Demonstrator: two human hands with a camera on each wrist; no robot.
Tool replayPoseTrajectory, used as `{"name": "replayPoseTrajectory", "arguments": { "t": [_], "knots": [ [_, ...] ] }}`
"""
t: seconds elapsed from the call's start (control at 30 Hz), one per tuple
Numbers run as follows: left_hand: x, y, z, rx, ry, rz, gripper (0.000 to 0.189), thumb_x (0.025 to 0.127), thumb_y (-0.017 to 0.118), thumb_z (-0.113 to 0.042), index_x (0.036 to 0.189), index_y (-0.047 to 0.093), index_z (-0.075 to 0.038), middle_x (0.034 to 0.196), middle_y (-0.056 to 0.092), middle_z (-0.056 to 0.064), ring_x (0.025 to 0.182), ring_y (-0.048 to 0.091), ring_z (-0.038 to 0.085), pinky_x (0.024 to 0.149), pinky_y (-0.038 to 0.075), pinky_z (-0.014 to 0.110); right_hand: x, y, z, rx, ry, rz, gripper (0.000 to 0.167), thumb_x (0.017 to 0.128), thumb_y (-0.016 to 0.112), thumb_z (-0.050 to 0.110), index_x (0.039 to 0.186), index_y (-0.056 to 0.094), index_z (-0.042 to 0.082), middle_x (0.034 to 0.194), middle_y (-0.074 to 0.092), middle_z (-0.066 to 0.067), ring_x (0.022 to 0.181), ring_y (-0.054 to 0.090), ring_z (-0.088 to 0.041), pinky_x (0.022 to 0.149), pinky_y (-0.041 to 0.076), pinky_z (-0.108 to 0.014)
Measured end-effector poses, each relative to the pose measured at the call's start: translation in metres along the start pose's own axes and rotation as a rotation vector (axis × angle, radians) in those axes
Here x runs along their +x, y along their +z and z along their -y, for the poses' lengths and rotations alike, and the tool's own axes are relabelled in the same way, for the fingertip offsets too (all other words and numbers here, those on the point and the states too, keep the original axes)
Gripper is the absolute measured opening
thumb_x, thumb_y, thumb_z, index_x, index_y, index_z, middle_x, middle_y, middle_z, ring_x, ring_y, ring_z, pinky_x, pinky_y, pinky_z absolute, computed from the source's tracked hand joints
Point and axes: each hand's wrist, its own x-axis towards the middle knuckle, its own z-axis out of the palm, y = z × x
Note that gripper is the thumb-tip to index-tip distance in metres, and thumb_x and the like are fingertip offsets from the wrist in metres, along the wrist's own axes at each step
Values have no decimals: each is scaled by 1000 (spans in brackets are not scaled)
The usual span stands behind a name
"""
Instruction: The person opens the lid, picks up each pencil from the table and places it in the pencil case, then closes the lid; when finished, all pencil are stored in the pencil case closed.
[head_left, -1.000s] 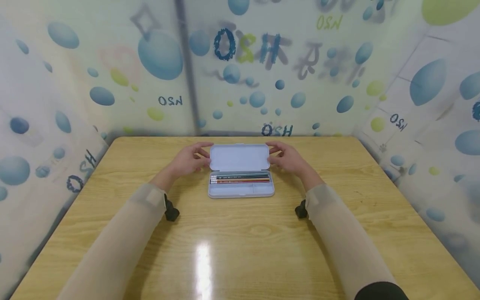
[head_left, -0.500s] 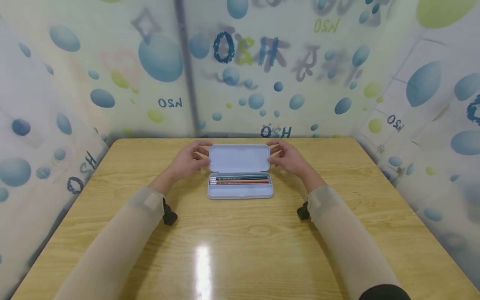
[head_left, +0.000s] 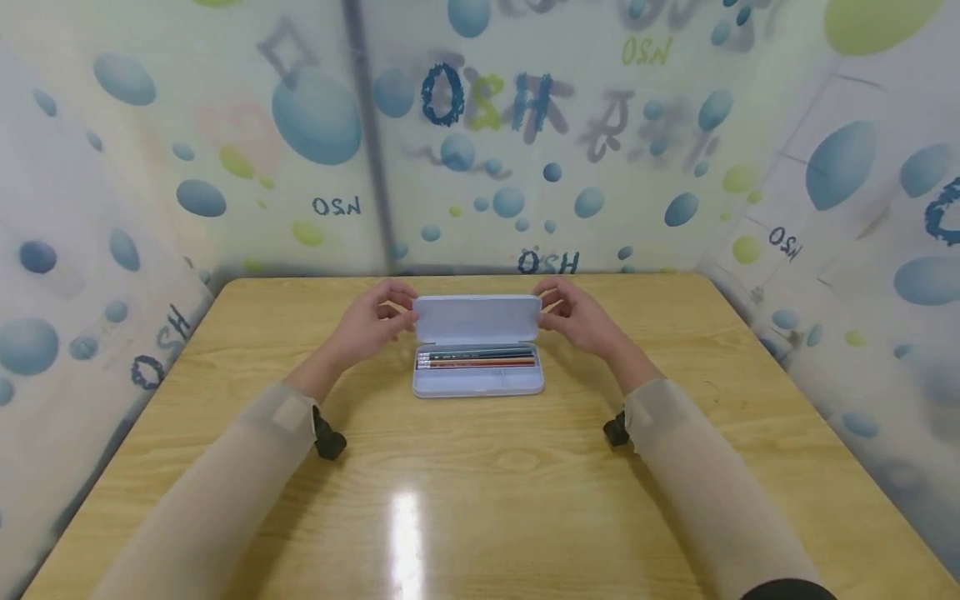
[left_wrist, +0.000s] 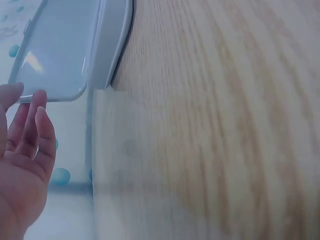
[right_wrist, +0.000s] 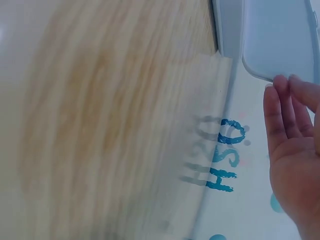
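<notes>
A pale pencil case [head_left: 457,382] lies on the table with its lid [head_left: 477,320] raised at the back, leaning a little forward. Several pencils [head_left: 480,359] lie side by side in the rear compartment; the front compartment has a small divider. My left hand [head_left: 365,327] pinches the left edge of the lid; in the left wrist view its thumb is on the inner face and fingertips are at the rim. At the opposite edge, my right hand [head_left: 583,323] holds the lid between thumb and fingers. The lid's outer face is hidden.
The wooden table [head_left: 517,483] ends at a patterned back wall [head_left: 480,233] just behind the lid. Side walls flank it left and right. Each wrist carries a small black device, such as the one on the left [head_left: 328,437].
The lid has tipped slightly forward, its top edge now lower in view. Both hands stay at its edges and move with it. The view has shifted slightly.
</notes>
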Motion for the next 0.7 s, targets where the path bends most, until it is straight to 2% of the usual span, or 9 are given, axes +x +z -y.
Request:
{"name": "replayPoseTrajectory", "arguments": {
  "t": [0.13,0.23,0.4,0.57,0.7],
  "knots": [
    [-6,-2,-4,0,-4,3,32,107,75,-29,131,65,-11,126,68,12,105,73,43,76,59,31,-7,-1,4,43,-11,21,33,108,69,7,139,60,7,133,65,-23,106,72,-38,102,61,-57],
    [-10,-2,-6,0,18,6,32,108,73,-36,127,68,-10,124,69,12,104,73,45,78,60,36,-13,-2,7,56,-13,32,28,111,67,17,137,63,6,131,66,-22,109,73,-40,103,60,-60],
    [-17,-2,-8,-13,49,22,27,111,69,-36,118,73,-11,120,71,11,102,73,47,77,62,41,-23,-2,9,29,-11,52,32,116,60,29,132,68,3,128,71,-22,110,75,-36,104,61,-57],
    [-25,0,-8,11,37,77,23,110,71,-33,114,75,-11,113,74,15,97,75,41,77,61,39,-31,-1,9,-35,8,115,34,116,59,34,130,72,6,129,72,-17,114,73,-34,106,60,-53],
    [-31,0,-7,65,20,145,20,106,76,-34,116,78,-17,117,74,10,92,71,35,77,59,37,-37,-1,8,-107,-9,181,32,115,60,34,135,75,14,135,71,-11,112,70,-35,101,60,-52]
  ]
}}
